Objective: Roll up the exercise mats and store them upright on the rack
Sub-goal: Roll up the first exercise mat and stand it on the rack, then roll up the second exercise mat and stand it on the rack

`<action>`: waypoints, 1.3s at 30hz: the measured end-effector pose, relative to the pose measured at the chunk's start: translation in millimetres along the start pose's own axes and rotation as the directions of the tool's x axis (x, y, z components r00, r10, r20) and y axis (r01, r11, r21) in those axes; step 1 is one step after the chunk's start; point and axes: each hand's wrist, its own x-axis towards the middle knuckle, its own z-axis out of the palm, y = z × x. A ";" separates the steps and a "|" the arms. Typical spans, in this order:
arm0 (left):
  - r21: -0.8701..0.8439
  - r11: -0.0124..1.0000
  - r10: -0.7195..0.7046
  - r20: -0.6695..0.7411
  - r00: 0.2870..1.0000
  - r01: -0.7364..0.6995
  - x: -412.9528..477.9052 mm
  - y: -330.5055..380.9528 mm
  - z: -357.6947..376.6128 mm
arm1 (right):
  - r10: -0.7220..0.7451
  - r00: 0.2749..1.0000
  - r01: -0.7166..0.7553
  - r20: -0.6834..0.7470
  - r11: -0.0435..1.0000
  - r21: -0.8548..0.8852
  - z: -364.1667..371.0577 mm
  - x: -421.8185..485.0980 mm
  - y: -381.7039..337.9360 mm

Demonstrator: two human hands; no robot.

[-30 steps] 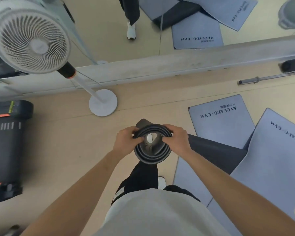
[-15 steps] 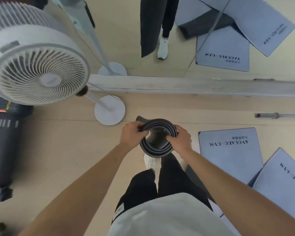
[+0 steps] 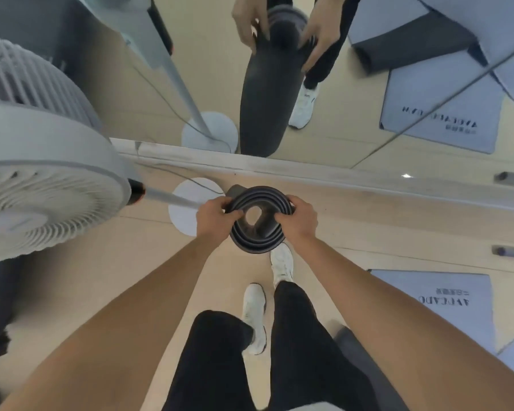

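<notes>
Fingers of the left hand [image 3: 217,214] are curled over the rim of the rolled mat [image 3: 257,222], the thumb pressed into its inner coil, so that hand is closed on the roll. The right hand [image 3: 298,221] is closed on the opposite rim in the same way. The roll is held upright between the two hands, its open end turned toward the camera, so that the spiral of layers and the hollow core can be seen. This pinch from both sides appears meant to keep the loose coils from springing open while the roll is carried; the layers look slack, so some tightening may yet be needed. Both forearms are stretched forward and angled inward, wrists level, with the mat held out in front of the body above the feet.

Just beyond the left hand, the round base of a standing fan [image 3: 190,206] is seen on the floor, its pole slanting up to the large fan head further to that side. Beyond both hands a wall mirror [image 3: 353,69] is met by a pale ledge, and the hands and the hanging length of the roll are reflected in it. Below and outward of the right hand, flat mats [image 3: 445,307] lie unrolled on the floor. No rack is in view, so storage is judged not yet done.
</notes>
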 end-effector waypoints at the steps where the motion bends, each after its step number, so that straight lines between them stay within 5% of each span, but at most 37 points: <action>1: -0.006 1.000 0.001 -0.008 1.000 -0.001 15.5 2.3 2.2 | 0.003 1.000 -0.003 -0.015 1.000 0.005 4.7 14.7 -2.7; 10: 0.005 1.000 0.021 -0.045 0.999 -0.021 133.6 6.7 14.5 | -0.017 0.992 0.023 -0.125 0.999 0.047 45.8 118.1 -18.9; 15: -0.019 1.000 0.017 -0.181 0.983 -0.021 171.9 12.3 14.4 | -0.008 0.978 0.033 -0.209 0.993 0.115 53.5 152.8 -29.9; 19: -0.090 0.996 -0.036 -0.137 0.990 0.024 171.5 7.9 18.5 | 0.265 0.964 -0.257 0.004 0.932 0.254 55.8 147.8 -33.7; 23: -0.261 0.962 -0.107 -0.067 0.992 0.086 164.7 -7.6 17.6 | 0.337 0.924 -0.382 0.182 0.832 0.401 54.1 136.9 -32.4; 30: -0.308 0.910 -0.293 -0.008 0.956 0.277 151.7 -15.4 21.8 | 0.277 0.946 -0.319 0.168 0.890 0.326 55.6 141.3 -32.5; 36: -0.468 0.863 -0.208 0.016 0.978 0.191 127.4 -21.8 22.8 | 0.235 0.959 -0.277 0.161 0.901 0.334 51.1 139.2 -19.9; 39: -0.418 0.899 -0.177 -0.070 0.982 0.132 101.9 -29.1 18.1 | 0.150 0.982 -0.180 0.115 0.929 0.324 43.0 127.3 -2.9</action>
